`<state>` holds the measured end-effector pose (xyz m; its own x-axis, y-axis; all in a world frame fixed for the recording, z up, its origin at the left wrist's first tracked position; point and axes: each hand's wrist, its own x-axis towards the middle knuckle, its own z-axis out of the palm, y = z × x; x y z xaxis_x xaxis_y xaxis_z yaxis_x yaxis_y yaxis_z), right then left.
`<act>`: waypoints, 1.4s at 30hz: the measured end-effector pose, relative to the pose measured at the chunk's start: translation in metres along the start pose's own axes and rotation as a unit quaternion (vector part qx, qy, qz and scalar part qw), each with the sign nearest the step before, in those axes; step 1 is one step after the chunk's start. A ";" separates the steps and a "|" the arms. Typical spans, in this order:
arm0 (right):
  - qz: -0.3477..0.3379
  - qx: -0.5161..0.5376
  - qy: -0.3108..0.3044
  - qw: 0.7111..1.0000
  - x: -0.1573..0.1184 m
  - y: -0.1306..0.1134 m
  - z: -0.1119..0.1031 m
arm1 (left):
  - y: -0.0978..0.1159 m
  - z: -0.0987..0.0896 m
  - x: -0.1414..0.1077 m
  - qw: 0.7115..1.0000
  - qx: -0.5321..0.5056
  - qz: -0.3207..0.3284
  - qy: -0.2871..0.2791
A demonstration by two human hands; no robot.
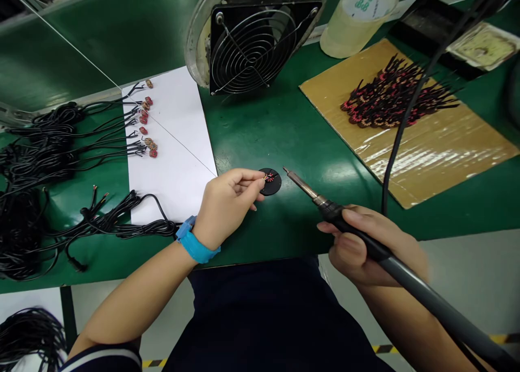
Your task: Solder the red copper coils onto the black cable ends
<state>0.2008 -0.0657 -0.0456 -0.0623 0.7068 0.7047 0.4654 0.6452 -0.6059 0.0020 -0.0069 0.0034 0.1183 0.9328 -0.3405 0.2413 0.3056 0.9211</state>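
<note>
My right hand (365, 247) grips a soldering iron (345, 220) by its dark handle, the tip pointing up and left. That tip is apart from a small black disc (273, 189) on the green bench. Thumb and forefinger of my left hand (229, 196) pinch a small ring-shaped coil (268, 176) wound with reddish wire, at the disc. A thin black lead shows beside the coil. My fingertips hide part of the coil and the disc's left edge. A blue wrist strap (197, 242) is around my left wrist.
Bundled black cables (44, 144) lie left, several ending in small coils on a white sheet (174, 117). A fan (254, 47) stands behind. At right, many coils with black leads (394, 96) rest on a brown board (414, 171). The iron's cord (400, 134) hangs across the board.
</note>
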 end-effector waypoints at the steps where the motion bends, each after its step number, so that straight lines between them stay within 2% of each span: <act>1: -0.007 0.005 0.001 1.000 0.000 0.000 0.001 | 0.000 -0.001 0.001 1.000 -0.003 0.002 -0.005; 3: -0.024 0.016 -0.002 1.000 0.003 -0.001 0.004 | -0.002 -0.002 0.004 1.000 -0.015 0.003 -0.013; 11: 0.008 -0.005 -0.057 0.998 0.025 -0.004 0.021 | -0.004 -0.005 0.009 0.996 -0.082 -0.024 -0.039; 15: 0.032 -0.027 -0.077 0.996 0.036 -0.005 0.031 | -0.003 -0.005 0.009 0.995 -0.091 -0.025 -0.043; 21: 0.023 -0.075 -0.098 0.992 0.045 -0.009 0.041 | -0.007 -0.005 0.009 0.995 -0.091 -0.014 -0.048; 27: 0.027 -0.058 -0.107 0.992 0.042 -0.011 0.042 | -0.007 -0.005 0.008 0.994 -0.095 -0.019 -0.047; 32: -0.008 -0.073 -0.134 0.988 0.041 -0.015 0.040 | -0.006 -0.004 0.008 0.992 -0.112 -0.031 -0.038; 38: 0.041 -0.065 -0.088 0.993 0.050 -0.005 0.035 | -0.005 -0.004 0.007 0.993 -0.109 -0.029 -0.027; 42: 0.050 -0.083 -0.124 0.988 0.063 0.004 0.035 | -0.008 -0.003 0.006 0.995 -0.102 -0.010 -0.018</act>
<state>0.1677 -0.0084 -0.0162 -0.2130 0.8270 0.5203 0.6177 0.5266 -0.5841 -0.0022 -0.0033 -0.0054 0.1507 0.9198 -0.3622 0.0437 0.3598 0.9320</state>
